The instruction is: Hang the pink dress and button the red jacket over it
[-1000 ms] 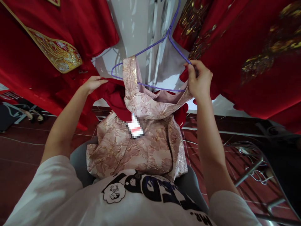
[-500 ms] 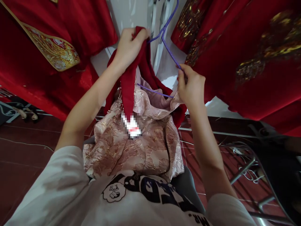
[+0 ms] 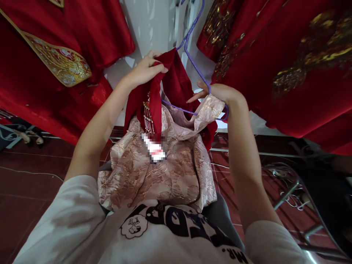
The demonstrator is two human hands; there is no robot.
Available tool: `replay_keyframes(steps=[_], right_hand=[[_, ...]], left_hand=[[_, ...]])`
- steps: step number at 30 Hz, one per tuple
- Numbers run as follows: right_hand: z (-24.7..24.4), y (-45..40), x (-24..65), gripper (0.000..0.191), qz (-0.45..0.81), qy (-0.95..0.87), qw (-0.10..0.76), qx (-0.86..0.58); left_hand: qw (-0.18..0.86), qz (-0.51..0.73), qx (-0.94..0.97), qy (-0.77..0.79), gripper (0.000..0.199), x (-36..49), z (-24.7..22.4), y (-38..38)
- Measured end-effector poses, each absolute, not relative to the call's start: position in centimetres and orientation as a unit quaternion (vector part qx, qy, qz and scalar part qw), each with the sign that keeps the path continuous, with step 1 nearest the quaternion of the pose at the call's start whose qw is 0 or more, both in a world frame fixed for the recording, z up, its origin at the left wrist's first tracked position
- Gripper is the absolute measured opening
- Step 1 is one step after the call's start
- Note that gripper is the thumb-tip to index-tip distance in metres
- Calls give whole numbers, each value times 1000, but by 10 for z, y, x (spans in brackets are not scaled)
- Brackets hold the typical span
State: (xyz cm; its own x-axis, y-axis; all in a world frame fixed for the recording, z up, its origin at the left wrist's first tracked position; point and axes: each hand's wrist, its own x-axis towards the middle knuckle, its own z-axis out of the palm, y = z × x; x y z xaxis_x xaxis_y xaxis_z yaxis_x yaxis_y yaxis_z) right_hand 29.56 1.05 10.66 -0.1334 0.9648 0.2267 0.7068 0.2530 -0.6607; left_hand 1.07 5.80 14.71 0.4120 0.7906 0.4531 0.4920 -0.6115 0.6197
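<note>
Pinched in my left hand (image 3: 148, 69) is the upper edge of a red garment (image 3: 180, 79) with beaded fringe (image 3: 148, 117). Its shoulder sits over the left arm of a purple hanger (image 3: 194, 62). My right hand (image 3: 213, 91) is at the hanger's right arm, fingers apart and stretched to the left, with nothing gripped between them. A strap of the pink and gold brocade garment (image 3: 165, 172) hangs on the hanger's right end, below that hand. The brocade lies across my lap. A blurred white tag (image 3: 155, 148) rests on it.
Red garments with gold embroidery hang at the left (image 3: 63, 66) and right (image 3: 302, 73). Behind the hanger are a pale wall and metal poles. A dark chair with a metal frame (image 3: 313, 205) stands at the lower right, near white cables (image 3: 295, 201) on the tiled floor.
My left hand has moved down, and the red garment now covers the hanger's left arm. My right hand has opened its grip, and the brocade strap now sits over the hanger's right end.
</note>
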Motion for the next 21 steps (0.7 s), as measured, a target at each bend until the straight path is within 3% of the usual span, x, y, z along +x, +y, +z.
replay_keyframes(steps=[3,12,21], right_hand=[[112,5,289,58,266,-713,229,-608],[118,0,278,52,398,-606,171,-667],[104,21,293,47,167,-673,255,-674]], left_hand=[[163,370,817,412,13,10,143,68],[95,348,837,413,32,6,130,104],[72,326,830,447,32,15,135,89]])
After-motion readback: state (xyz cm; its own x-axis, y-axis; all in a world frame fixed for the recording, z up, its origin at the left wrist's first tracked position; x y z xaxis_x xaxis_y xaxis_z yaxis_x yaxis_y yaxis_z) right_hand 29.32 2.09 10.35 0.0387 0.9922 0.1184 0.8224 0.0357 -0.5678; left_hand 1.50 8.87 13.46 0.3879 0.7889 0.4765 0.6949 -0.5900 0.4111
